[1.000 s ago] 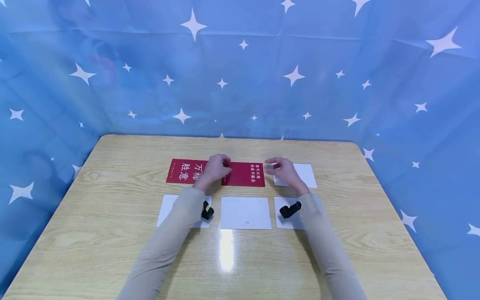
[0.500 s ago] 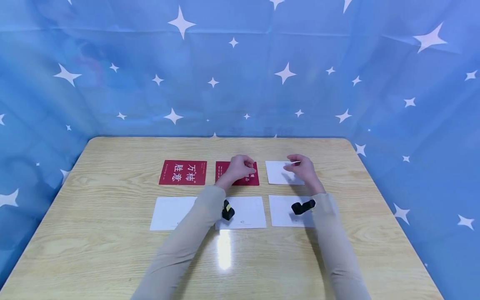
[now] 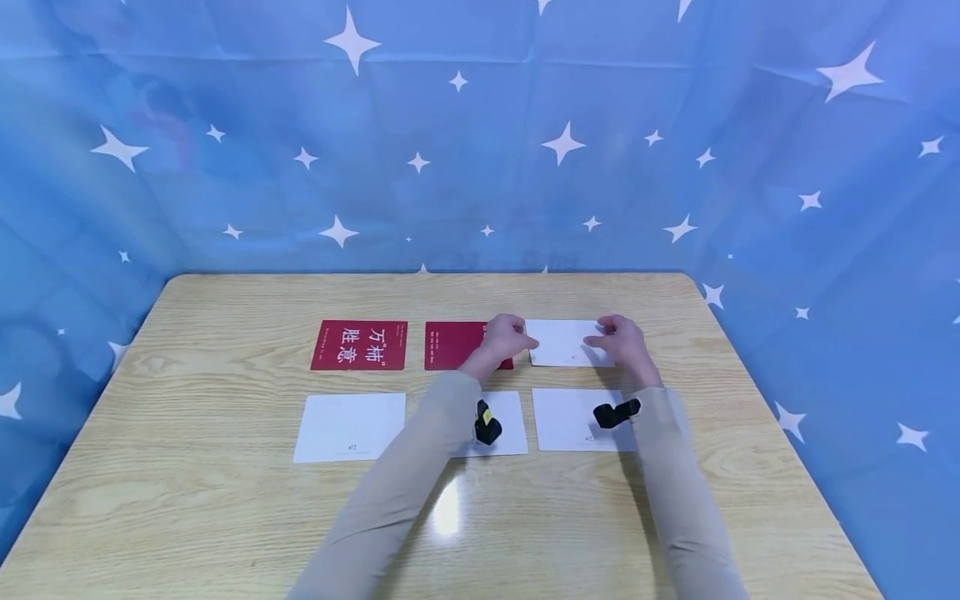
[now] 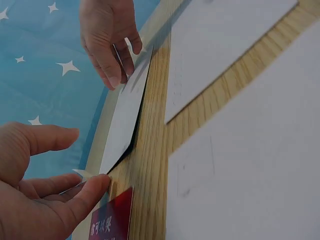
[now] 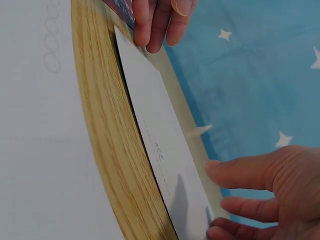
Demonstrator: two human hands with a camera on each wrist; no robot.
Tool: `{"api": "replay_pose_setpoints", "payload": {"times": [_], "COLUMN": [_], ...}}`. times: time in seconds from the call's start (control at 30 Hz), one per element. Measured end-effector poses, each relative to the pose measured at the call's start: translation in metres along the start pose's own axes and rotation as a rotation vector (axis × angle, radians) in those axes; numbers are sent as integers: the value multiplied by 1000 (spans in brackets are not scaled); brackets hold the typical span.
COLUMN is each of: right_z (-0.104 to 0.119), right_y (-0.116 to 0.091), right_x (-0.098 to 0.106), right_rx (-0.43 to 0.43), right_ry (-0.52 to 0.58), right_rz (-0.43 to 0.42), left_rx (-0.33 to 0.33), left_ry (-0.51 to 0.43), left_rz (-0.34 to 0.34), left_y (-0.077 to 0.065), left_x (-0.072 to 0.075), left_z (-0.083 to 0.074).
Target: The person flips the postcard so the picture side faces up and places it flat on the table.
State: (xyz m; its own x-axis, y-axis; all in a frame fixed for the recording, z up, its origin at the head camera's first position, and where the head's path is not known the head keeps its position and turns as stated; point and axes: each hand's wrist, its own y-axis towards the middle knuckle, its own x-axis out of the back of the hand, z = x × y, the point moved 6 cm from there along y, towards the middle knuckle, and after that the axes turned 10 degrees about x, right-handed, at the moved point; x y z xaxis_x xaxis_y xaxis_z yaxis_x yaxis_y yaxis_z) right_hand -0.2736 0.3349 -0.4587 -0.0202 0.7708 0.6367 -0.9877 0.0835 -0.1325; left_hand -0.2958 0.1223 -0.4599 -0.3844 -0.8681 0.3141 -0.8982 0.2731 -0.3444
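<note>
A white card (image 3: 562,343) lies at the right end of the back row, with a hand at each short side. At its left edge my left hand (image 3: 504,340) has its thumb raised apart from its fingers; the fingertips meet the card's corner (image 4: 111,162) in the left wrist view. My right hand (image 3: 626,343) is by the right edge, thumb spread above the card and lower fingertips close to the edge; whether they touch is unclear. Under the left wrist, a red card (image 3: 452,345) with white lettering is partly covered.
Another red card (image 3: 360,346) lies at the back left. In the front row are a left white card (image 3: 351,427), a middle one (image 3: 510,421) partly under my left sleeve, and a right one (image 3: 566,421). Behind the wooden table (image 3: 225,517) hangs a blue star-patterned curtain (image 3: 450,200).
My left hand has moved right, from between the two red cards to the back-right white card's left edge. My right hand has moved right to that card's other side. The head view has shifted slightly.
</note>
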Motion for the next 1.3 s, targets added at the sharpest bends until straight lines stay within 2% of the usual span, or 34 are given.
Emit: {"api": "replay_pose_setpoints", "payload": {"times": [0.13, 0.3, 0.5, 0.67, 0.77, 1.0, 1.3], "right_z": [-3, -5, -9, -8, -9, -6, -3], "right_y": [1, 3, 7, 13, 17, 20, 23], "right_x": [2, 2, 5, 6, 6, 6, 10], "right_rx": [-42, -39, 16, 71, 63, 33, 31], "right_ry": [-2, -24, -74, -130, -140, -167, -232], "right_rz": [1, 31, 96, 138, 146, 175, 191], "left_rx": [35, 53, 23, 4, -5, -31, -77], "left_ry": [7, 82, 175, 314, 387, 478, 517], "left_rz": [0, 11, 6, -18, -44, -35, -1], "left_y": [0, 2, 5, 10, 13, 15, 19], "left_x": [-4, -10, -16, -18, -19, -20, -24], "left_z": [-1, -2, -5, -7, -8, -9, -10]}}
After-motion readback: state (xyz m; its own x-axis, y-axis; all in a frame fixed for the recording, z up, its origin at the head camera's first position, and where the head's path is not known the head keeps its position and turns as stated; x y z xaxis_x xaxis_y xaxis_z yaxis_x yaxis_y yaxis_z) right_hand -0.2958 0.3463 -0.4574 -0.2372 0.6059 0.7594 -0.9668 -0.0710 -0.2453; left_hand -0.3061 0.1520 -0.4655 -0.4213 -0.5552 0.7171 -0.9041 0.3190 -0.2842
